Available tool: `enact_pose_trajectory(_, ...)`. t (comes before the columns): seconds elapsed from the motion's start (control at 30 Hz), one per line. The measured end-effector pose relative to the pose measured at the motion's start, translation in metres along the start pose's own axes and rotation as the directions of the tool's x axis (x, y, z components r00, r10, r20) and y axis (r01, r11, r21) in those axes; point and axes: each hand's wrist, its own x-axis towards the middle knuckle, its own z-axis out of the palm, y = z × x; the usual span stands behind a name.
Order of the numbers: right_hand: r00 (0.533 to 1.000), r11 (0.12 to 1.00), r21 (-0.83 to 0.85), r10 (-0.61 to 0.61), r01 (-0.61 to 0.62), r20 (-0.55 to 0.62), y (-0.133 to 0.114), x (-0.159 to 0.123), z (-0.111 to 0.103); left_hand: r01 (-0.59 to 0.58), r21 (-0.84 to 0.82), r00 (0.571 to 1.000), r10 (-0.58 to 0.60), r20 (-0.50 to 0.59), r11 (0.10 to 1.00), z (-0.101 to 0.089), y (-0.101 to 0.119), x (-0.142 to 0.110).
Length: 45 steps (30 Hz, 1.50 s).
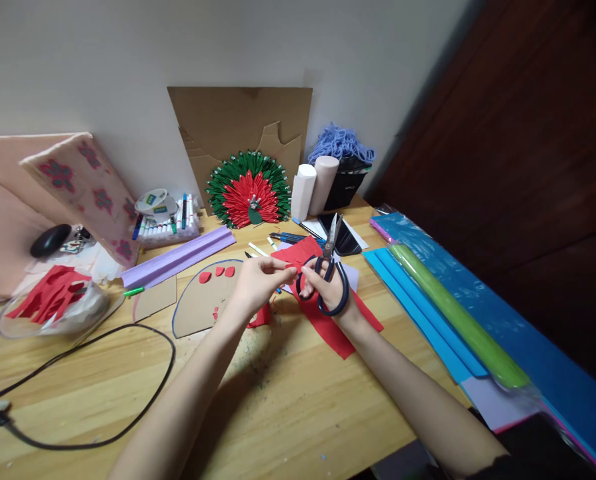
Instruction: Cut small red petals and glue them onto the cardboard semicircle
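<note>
My right hand (327, 285) is closed around the dark-handled scissors (331, 241), whose blades point up and away from me. Beside it my left hand (259, 281) pinches a small red paper piece (291, 267), and the fingertips of both hands nearly meet there. Under the hands and right forearm lies a long strip of red paper (334, 331). Left of my left hand, several small red cut petals (219, 271) rest on a rounded cardboard piece (192, 311) with a blue edge. More red paper (261, 316) sits partly hidden below my left wrist.
A green and red peacock craft (252, 190) leans against a cardboard sheet (238, 110) at the wall. Red scraps fill a clear bowl (101, 308) at left, near a black cable (171, 373). Markers (165, 229) stand behind a purple strip (178, 257). Rolled papers (453, 310) line the right.
</note>
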Motion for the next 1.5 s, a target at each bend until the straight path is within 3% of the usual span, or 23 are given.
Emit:
enact_pose_trajectory(0.5,0.998,0.999,-0.025,-0.043,0.044,0.036,0.001,-0.002,0.000,0.004,0.006,1.000,-0.004,0.026,1.000,-0.002,-0.004,0.001)
enact_pose_trajectory(1.0,0.998,0.996,-0.089,0.003,0.002,0.062,0.001,-0.004,0.005,-0.011,-0.011,0.996,0.010,-0.091,1.000,-0.003,-0.005,0.002)
enact_pose_trajectory(1.17,0.999,0.995,-0.094,-0.006,0.011,0.051,0.000,-0.005,0.006,-0.020,-0.021,1.000,0.019,-0.013,1.000,-0.012,-0.007,0.003)
enact_pose_trajectory(1.5,0.998,0.995,-0.102,-0.008,0.014,0.056,-0.002,-0.006,0.005,-0.003,0.127,0.993,-0.012,0.117,0.992,-0.014,-0.020,0.010)
